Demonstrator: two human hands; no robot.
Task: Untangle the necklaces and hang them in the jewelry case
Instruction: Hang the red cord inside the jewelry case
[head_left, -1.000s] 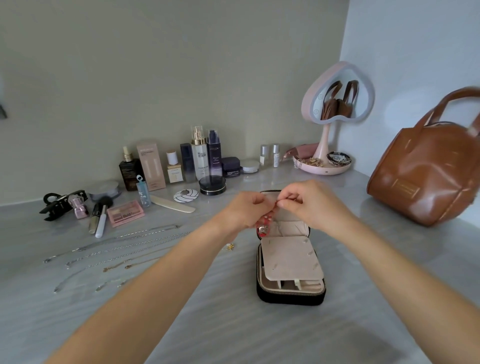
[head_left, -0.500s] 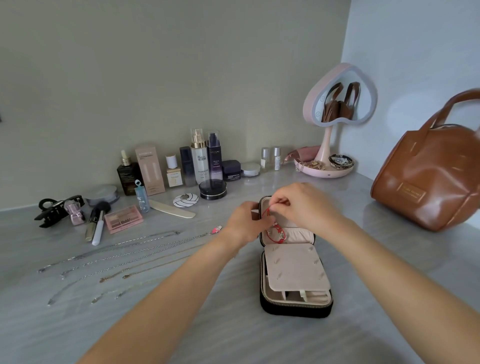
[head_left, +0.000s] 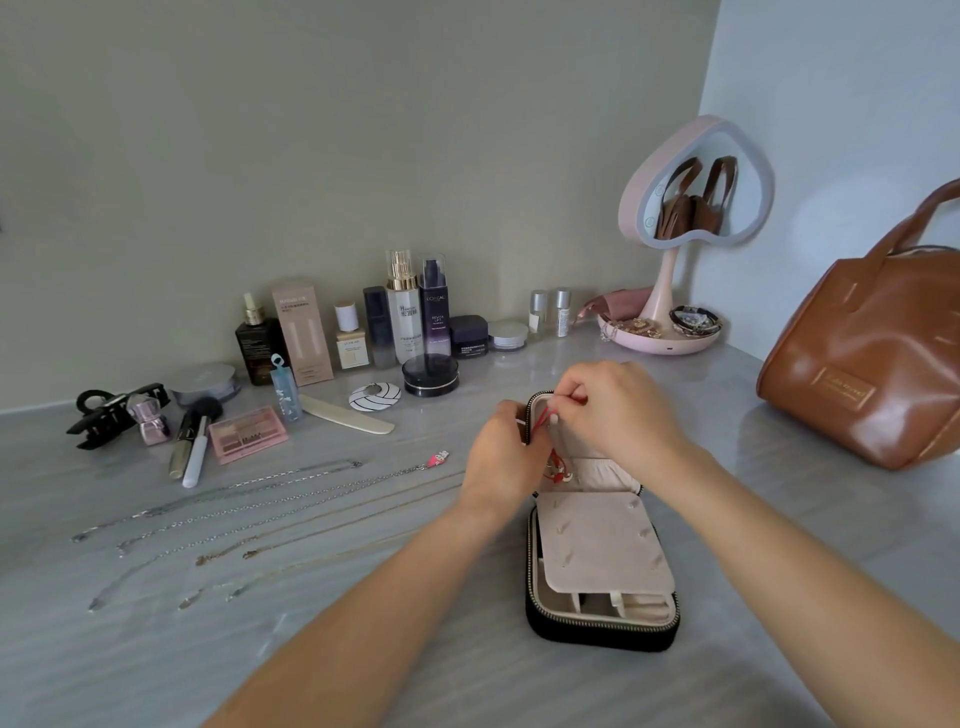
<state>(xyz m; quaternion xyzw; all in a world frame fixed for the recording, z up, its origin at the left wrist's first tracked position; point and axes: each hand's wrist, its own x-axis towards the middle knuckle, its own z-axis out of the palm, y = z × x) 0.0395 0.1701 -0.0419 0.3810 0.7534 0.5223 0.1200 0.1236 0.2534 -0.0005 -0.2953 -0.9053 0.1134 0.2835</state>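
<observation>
While the left hand (head_left: 501, 457) and the right hand (head_left: 618, 415) both pinch the red necklace (head_left: 542, 420), its charm dangles just under the fingers (head_left: 563, 402) — inside the open lid of the jewelry case (head_left: 597, 626). If the fingers let go too soon, the thin cord could slip down and get tangled.

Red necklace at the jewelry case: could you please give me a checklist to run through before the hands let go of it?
1. Jewelry case open, lid up: ok.
2. Left hand and right hand both pinch the red necklace: ok.
3. Cord caught on a lid hook: cannot tell, the hands hide it.
4. Pendant hangs inside the lid: ok.
5. Other chains lie straightened on the table, apart from the case: ok.
</observation>
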